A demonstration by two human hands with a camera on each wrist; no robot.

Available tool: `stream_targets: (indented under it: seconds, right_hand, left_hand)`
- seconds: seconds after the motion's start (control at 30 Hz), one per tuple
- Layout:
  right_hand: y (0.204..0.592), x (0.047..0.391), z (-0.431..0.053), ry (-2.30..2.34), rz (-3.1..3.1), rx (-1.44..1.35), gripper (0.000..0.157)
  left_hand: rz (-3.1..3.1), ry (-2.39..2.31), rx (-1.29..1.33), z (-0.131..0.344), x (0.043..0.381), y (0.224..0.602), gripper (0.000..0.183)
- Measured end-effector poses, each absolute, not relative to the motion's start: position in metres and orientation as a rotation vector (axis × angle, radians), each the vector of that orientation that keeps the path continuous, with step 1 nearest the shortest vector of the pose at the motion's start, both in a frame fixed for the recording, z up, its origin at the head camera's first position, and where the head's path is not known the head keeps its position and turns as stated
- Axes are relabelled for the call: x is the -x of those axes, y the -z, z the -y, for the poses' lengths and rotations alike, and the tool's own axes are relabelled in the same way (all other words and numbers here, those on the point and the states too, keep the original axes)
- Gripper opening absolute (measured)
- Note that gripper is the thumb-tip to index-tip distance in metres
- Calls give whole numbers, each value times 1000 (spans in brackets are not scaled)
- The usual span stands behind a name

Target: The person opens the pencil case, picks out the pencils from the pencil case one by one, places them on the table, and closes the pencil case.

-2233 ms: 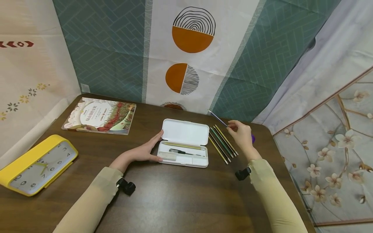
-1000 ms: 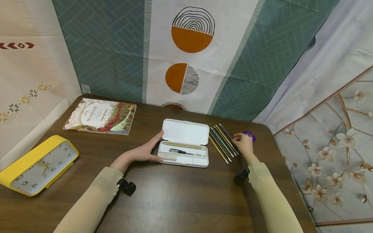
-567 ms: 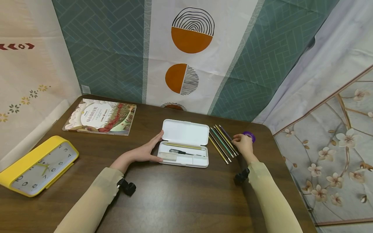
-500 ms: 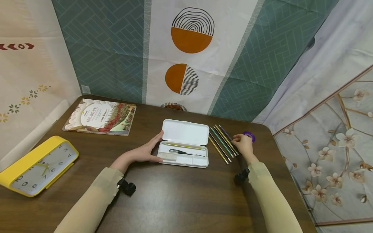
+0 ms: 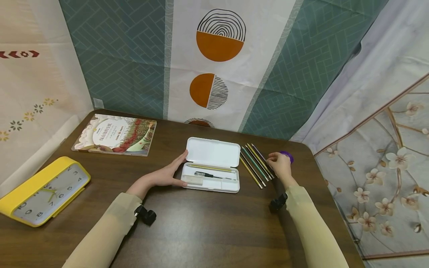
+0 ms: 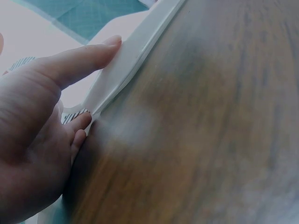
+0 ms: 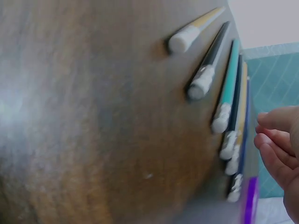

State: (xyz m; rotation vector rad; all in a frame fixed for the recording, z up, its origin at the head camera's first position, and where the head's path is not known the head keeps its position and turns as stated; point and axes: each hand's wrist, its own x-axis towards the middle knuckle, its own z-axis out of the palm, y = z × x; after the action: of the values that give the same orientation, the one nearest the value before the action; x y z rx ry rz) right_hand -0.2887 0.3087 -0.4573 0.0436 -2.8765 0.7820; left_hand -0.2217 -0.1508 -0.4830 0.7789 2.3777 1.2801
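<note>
An open white pencil case (image 5: 211,188) lies on the table, holding a yellow pencil (image 5: 211,168), a dark-gripped pen (image 5: 211,175) and a whitish eraser (image 5: 193,180). My left hand (image 5: 162,175) rests at its left end, thumb on the tray's edge and fingers by the lid, as the left wrist view also shows. Right of the case, several pencils (image 5: 252,166) lie side by side. My right hand (image 5: 280,163) is beside the outermost, purple pencil (image 5: 259,152). In the right wrist view its loosely bent fingers (image 7: 273,156) appear apart from that pencil, with nothing seen between them.
A purple round object (image 5: 287,155) sits partly hidden behind my right hand. A picture book (image 5: 115,134) lies at the back left, and a yellow clock (image 5: 47,190) stands at the left. Patterned cloths hang behind the table (image 5: 207,230) and at both sides.
The purple pencil, held up in my right hand 2.2 s ago, now lies beside the other pencils. My right hand came down with it and has barely moved since. The left hand stayed put.
</note>
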Motion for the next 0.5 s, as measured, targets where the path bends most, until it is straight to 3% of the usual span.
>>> stream_targets:
  seconds: [0.5]
  right_hand:
    - [419, 282, -228, -894, 2659, -339, 22]
  left_hand:
    - [-2371, -1290, -791, 151, 222, 485, 118]
